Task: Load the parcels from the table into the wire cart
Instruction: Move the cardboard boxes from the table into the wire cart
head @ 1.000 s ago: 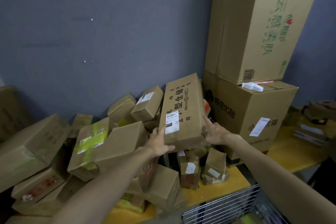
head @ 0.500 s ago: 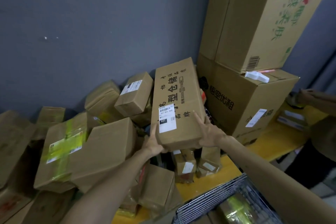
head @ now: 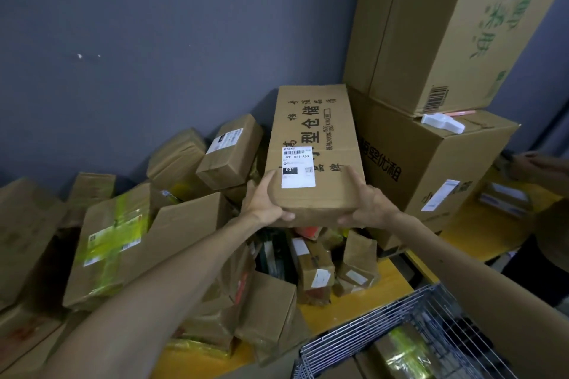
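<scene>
A grey-blue wall (head: pixel 154 40) is seen at the back, w/ a yellow worktop (head: pixel 363 308) in front of it, piled w/ brown parcels. A long box (head: pixel 311 129) is held up above the pile, its far end tipped up twd the wall. The left grip (head: pixel 261 203) is wrapped round the box's near left corner: thumb laid on top beside the white label (head: pixel 298 167), fingers curled under the near edge. The right grip (head: pixel 369 204) is closed on the near right corner the same way, thumb on top, fingers underneath. Nothing else is held by either grip.

Just right of the long box, two big cartons are stacked. The lower carton (head: pixel 431 169) is touching or almost touching the box's right side (can't be told which), and the upper carton (head: pixel 431 24) is set on it. A white plastic item (head: pixel 443 123) is laid on the lower carton's top. Left of the long box, a small labelled box (head: pixel 231 151) is propped on the pile; further left and lower, a parcel w/ yellow-green tape (head: pixel 114 234) is seen. Directly below the long box, brown paper packets (head: pixel 358 258) are stood on the worktop. Below and right of the long box, the wire cart (head: pixel 366 321) is set at the worktop's edge, w/ a yellow-green packet (head: pixel 406 344) seen inside. Far right of the long box, another person's hand (head: pixel 542 163) is seen over the worktop.
</scene>
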The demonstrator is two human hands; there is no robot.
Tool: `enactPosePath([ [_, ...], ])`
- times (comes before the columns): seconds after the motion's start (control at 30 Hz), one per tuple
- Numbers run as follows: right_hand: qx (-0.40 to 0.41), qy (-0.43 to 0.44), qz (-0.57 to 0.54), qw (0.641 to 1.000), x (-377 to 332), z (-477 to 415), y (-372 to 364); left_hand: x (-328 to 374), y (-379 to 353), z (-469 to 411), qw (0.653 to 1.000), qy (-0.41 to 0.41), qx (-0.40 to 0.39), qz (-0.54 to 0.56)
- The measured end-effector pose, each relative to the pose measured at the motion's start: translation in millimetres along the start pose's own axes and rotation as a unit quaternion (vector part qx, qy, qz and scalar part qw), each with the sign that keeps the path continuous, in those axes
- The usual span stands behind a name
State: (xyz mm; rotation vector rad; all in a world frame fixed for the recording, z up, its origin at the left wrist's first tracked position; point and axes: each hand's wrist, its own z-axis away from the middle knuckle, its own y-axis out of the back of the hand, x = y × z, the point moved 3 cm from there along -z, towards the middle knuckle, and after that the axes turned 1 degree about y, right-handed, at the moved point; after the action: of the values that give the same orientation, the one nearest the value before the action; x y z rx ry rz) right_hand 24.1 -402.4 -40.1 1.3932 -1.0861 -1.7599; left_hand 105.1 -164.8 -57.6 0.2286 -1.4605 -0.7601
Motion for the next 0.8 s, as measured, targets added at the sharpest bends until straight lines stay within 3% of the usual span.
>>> enactPosePath([
  [0.5, 0.019, 0.034, -0.010, 0.999, 2.6, 13.4, 35.4, 34.8, -17.7, 44.1, 0.996, 0.006, 0.022, 0.090],
  [0.8, 0.015, 0.060, -0.051, 0.997, -0.6, 43.0, 34.1, 42.8, -5.7, 63.8, 0.994, 0.008, 0.074, 0.077],
])
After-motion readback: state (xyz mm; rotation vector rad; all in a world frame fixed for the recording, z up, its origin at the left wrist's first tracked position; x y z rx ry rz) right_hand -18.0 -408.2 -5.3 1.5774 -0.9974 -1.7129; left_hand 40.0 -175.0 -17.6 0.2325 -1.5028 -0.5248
